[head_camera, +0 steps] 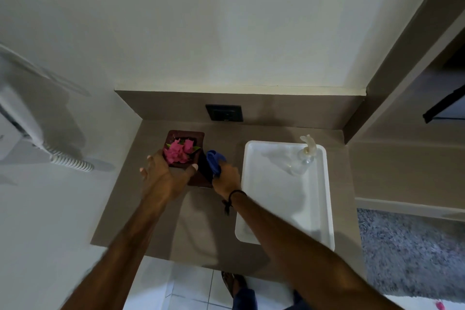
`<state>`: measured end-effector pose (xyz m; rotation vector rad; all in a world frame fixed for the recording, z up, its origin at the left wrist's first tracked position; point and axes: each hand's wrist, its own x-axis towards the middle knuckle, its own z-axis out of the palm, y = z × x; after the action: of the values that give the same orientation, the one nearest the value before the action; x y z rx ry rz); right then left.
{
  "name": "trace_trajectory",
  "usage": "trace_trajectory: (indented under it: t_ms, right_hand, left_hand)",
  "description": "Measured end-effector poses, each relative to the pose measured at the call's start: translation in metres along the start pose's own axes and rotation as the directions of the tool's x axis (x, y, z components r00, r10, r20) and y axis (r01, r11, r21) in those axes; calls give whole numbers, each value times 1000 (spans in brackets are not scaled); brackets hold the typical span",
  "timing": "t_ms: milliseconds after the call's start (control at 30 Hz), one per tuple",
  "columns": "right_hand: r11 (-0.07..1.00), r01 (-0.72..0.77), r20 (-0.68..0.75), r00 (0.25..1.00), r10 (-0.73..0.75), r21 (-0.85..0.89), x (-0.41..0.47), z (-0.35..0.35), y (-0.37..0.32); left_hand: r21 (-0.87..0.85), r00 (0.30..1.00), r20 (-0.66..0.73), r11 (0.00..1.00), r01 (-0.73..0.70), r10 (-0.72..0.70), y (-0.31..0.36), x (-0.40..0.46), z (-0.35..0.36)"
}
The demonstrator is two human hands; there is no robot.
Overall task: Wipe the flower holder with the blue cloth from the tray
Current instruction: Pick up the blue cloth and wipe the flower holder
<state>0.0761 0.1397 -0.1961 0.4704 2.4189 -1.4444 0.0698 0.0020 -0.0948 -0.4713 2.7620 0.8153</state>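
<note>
While the left hand (164,175) clamps its grip around the near rim of the holder (185,155), thumb on one corner and fingers on the other, seemingly to keep it from sliding, the right hand (226,178) has its grip closed on the bunched cloth (214,161) and presses it to the holder's right wall. That holder, pink flowers (179,152) inside, stands on the bench (156,209) just left of the tray (324,199), which carries only a clear pump bottle (303,156), so the wiping looks under way.

A dim room with pale walls (226,20), a brown counter (156,209) with a dark wall socket (224,113) behind it, white floor tiles (191,287) below and grey carpet (412,251) at right.
</note>
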Motion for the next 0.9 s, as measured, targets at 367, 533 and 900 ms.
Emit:
trace_trajectory:
  t_ms: [367,533,900]
  right_hand:
    - [843,-143,62,990,130,519,-29,-9,-29]
    - [881,60,-55,998,-39,469,-41,-13,-27]
    - [987,-94,96,992,81,132,-7,3,-5]
  left_hand:
    - [-18,997,-25,997,-79,79,0,-5,-3]
    - [-30,997,-17,997,-77,76,-3,-2,-2]
    - [22,994,-23,994,-109,109,-4,-3,-2]
